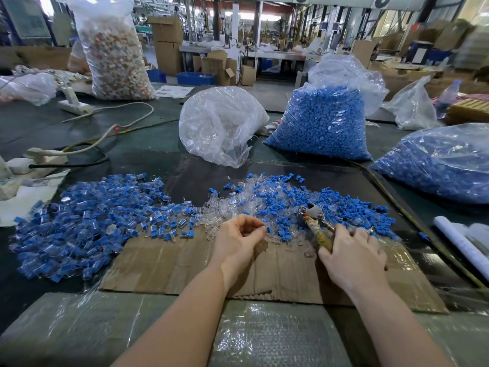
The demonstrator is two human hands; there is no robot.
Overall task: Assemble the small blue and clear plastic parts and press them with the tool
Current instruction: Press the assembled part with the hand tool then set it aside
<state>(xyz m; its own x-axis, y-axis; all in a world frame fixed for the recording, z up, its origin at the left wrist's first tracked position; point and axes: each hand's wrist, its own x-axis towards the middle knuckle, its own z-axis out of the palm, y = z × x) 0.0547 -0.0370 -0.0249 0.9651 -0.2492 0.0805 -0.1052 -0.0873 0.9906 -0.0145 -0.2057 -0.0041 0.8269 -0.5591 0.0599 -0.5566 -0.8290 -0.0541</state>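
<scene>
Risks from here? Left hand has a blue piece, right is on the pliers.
1. The left hand only fingertip-pinches the small blue part; it may slip into the unsorted pile.
2. The right hand rests on the pliers, whose head is buried among loose parts; lifting could scatter them toward the assembled pile.

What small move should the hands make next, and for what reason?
Probably the right hand should lift the tool toward the left hand. The left fingers already pinch a small blue part, while the tool lies on the parts pile, with the right hand only on its handle.
</scene>
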